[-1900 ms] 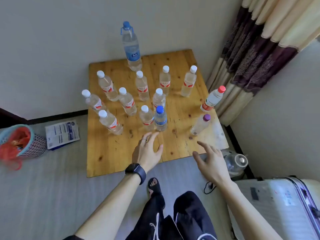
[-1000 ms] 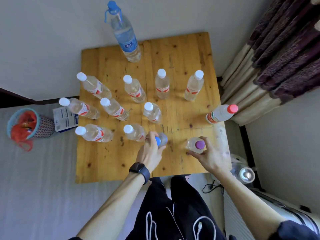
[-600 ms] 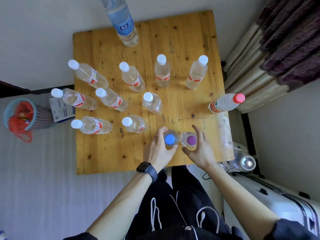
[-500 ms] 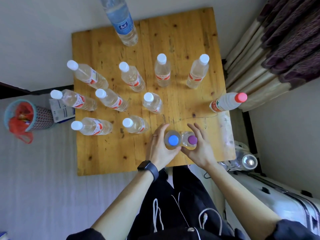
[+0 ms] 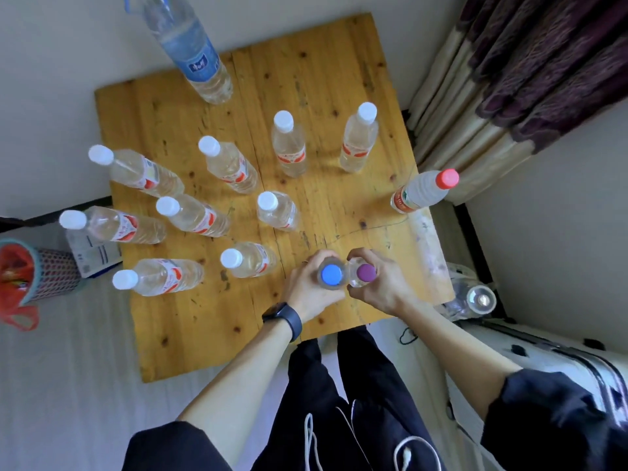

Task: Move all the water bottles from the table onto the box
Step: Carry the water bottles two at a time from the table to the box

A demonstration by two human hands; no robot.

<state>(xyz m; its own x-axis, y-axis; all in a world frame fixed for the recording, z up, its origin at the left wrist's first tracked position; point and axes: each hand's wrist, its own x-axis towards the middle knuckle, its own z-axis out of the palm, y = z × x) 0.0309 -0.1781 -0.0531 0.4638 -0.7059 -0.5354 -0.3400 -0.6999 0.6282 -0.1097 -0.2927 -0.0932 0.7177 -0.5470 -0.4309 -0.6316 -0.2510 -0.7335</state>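
- Bottles stand all over the wooden desk [image 5: 210,334], and two of them are in my hands near its front edge.
- My left grip [image 5: 311,290] is clenched round the blue-capped bottle [image 5: 331,274]; its cap shows just above my curled fingers.
- My right grip [image 5: 382,287] is wrapped round the purple-capped bottle [image 5: 366,272], whose cap shows between thumb and fingers.
- The two held bottles touch side by side, blue cap left of purple, and my hands meet around them.
- I cannot tell whether either bottle is lifted off the desk.
- A black watch [image 5: 283,319] sits on my left wrist.
- Nine white-capped bottles stand on the desk beyond and to the left of my hands; the nearest white-capped bottle [image 5: 249,260] is just left of my left hand.
- A red-capped bottle [image 5: 421,192] stands at the desk's right edge, apart from my right hand.
- A tall blue-label bottle [image 5: 190,49] stands at the far edge by the wall.
- A suitcase [image 5: 543,348] lies to my right, on the floor, by a curtain [image 5: 509,79].
- A basket [image 5: 37,273] sits on the floor left of the desk.
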